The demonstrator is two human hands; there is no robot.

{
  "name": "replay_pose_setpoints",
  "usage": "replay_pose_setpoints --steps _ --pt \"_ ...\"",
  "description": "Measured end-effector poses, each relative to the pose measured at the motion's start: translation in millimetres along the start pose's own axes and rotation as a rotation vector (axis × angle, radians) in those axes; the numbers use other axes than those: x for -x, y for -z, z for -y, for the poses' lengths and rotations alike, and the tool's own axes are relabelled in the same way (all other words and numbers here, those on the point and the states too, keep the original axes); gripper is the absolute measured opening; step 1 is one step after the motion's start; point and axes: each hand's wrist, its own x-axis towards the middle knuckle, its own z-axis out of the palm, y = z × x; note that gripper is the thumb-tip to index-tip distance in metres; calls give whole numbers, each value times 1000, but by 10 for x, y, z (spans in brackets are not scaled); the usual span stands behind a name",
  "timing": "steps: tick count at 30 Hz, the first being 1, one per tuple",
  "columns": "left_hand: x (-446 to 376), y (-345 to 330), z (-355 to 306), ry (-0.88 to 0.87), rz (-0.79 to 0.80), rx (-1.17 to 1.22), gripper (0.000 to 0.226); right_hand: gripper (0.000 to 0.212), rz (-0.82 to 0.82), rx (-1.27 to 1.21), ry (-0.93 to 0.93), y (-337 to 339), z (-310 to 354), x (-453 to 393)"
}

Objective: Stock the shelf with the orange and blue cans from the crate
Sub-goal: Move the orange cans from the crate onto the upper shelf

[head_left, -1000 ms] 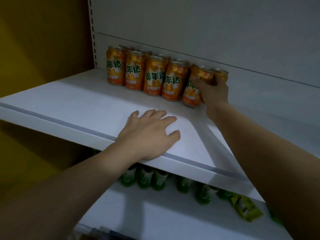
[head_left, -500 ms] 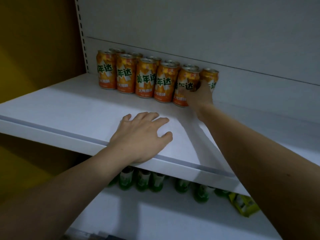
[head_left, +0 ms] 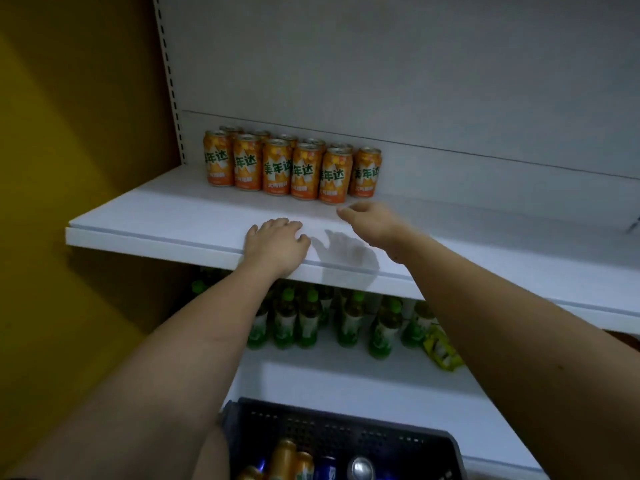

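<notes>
Bracing on the shelf (head_left: 145, 221) edge with a flat, empty left hand (head_left: 277, 244), a person hovers a loosely curled, empty right hand (head_left: 372, 220) near the orange cans (head_left: 292, 169) ranked at the back. More cans wait in the crate (head_left: 346, 434) below.

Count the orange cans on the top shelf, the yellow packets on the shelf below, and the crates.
Orange cans: 11
Yellow packets: 1
Crates: 1
Total: 13
</notes>
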Motion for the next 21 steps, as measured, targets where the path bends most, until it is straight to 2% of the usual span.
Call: replay_pose_setpoints --steps 3,6,10,14,21 --pt "216 94 -99 63 21 202 42 43 1 47 14 26 -3 352" --pt "481 231 -208 124 -22 495 33 40 14 76 34 6 -79 693" --pt "801 308 -320 175 -54 753 21 41 36 171 36 -90 -209 1051" --pt "1184 173 -382 214 16 799 17 42 46 203 32 -219 -342 1342" --pt "1673 -429 -396 242 115 843 27 48 86 273 0 -539 -787 1733"
